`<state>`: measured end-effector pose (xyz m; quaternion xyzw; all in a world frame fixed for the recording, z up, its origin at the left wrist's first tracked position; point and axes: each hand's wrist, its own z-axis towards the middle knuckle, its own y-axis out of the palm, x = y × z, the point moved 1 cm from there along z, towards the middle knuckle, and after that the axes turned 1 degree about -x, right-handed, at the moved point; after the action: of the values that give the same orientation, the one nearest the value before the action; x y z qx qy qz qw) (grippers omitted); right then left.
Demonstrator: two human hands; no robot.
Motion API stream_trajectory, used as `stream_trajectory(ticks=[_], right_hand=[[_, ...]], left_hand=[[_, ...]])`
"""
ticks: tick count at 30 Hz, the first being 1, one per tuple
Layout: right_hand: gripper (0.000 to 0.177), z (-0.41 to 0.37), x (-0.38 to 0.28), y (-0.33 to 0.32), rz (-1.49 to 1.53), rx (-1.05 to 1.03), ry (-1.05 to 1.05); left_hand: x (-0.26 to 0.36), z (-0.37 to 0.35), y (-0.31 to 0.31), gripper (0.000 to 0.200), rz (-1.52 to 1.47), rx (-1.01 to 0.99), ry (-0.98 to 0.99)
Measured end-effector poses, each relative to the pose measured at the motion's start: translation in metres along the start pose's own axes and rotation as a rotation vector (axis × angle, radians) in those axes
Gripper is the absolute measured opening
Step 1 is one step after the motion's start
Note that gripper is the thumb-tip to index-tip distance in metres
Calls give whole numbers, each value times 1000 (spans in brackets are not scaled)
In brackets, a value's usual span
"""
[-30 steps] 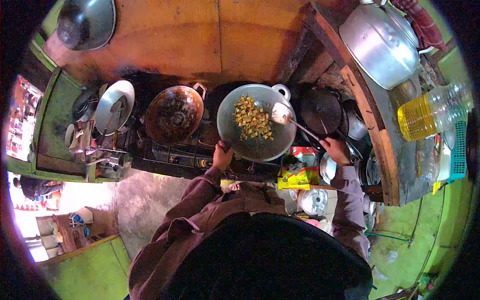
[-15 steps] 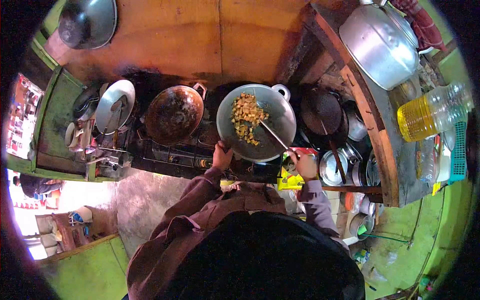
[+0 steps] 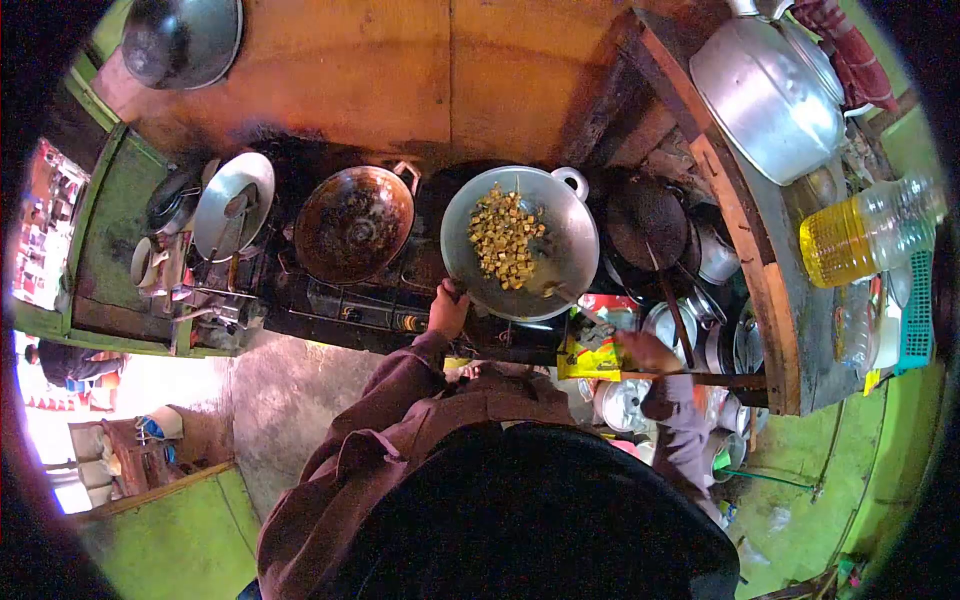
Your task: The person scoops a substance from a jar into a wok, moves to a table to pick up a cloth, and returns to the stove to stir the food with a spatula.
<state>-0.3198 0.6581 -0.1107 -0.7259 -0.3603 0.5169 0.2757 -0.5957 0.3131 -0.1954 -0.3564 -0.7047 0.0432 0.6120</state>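
A wide grey wok (image 3: 572, 235) stands on the stove, with small browned cubes of food (image 3: 505, 240) gathered in its left and middle part. At the wok's lower left edge, my left hand (image 3: 447, 308) is closed on it; the wok's near handle is hidden by the fingers. My right hand (image 3: 650, 350), a little blurred, grips the long handle of a spatula (image 3: 582, 303). The spatula's head lies at the wok's lower right inner side, apart from the cubes. Below the handle is a yellow packet (image 3: 590, 360).
A browned wok (image 3: 355, 225) sits to the left, then a pale pan (image 3: 215, 225) with utensils in it. Dark pans (image 3: 645, 220) crowd the right side. A wooden-edged shelf bears a large kettle (image 3: 765, 95) and a bottle of yellow oil (image 3: 835, 240).
My right hand has moved right and toward me, drawing the spatula from the cubes to the wok's near right side. The cubes are spread in a looser patch. My left hand stays on the wok.
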Motion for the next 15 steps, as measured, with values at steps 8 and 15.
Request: stream_trajectory(ticks=[8, 15], right_hand=[[52, 76, -85, 77, 273, 240, 550], [35, 28, -141, 0, -563, 571, 443]], left_hand=[[6, 17, -18, 52, -43, 25, -12], [-1, 57, -34, 47, 118, 109, 147]])
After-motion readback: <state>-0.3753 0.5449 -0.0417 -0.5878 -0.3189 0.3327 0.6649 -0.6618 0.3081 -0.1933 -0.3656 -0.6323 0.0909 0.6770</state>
